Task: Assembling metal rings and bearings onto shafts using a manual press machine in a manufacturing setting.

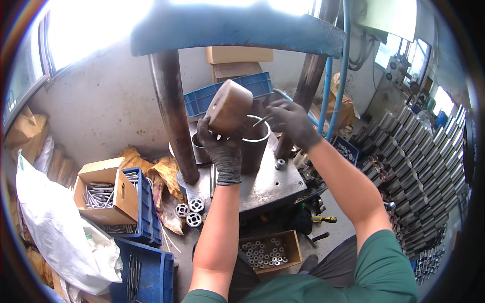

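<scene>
Both hands wear dark knitted gloves. My left hand (218, 146) grips a thick, round-edged metal block (232, 107) from below and holds it up, tilted, over the press table (262, 189). Just beneath it stands an open upright metal cylinder (253, 155) with a bright rim. At the right of that rim, my right hand (294, 121) is closed on a thin metal rod (260, 121) whose tip points toward the cylinder's mouth. A second short tube (198, 147) stands left of the cylinder, partly hidden by my left hand.
Two steel columns (174, 116) flank the work under a blue crossbeam (232, 31). Boxed metal pins (99, 194) and blue crates (160, 267) lie left. A wooden box of small rings (292, 241) sits below. Stacked metal tubes (424, 161) fill the right side.
</scene>
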Demonstrator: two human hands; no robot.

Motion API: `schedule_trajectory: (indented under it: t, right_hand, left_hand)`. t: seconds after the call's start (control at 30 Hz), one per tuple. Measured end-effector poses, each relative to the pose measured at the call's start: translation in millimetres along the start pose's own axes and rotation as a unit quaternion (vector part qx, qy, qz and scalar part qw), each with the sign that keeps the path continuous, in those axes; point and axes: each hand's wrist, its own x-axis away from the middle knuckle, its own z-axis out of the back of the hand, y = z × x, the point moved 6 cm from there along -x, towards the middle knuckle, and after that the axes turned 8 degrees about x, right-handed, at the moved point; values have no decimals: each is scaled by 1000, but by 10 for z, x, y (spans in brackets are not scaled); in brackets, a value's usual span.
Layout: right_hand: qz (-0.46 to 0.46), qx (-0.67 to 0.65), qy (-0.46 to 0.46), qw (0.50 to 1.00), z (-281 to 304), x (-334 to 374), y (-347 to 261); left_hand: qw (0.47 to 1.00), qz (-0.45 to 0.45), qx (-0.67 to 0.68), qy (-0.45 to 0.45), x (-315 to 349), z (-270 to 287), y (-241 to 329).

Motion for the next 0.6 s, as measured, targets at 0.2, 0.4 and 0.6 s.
schedule_trajectory:
  t: [0.2,0.4,0.6]
  right_hand:
    - [36,-94,61,993,772,1333,390]
    - [-71,-192,55,977,887,2137,1006]
    - [-55,-206,122,969,996,2537,1613]
  left_hand:
    - [744,-288,-574,-184,233,-334,4]
    - [702,-248,-629,-225,234,-464,-121]
    - [634,-241,-693,-245,346,-439,-197]
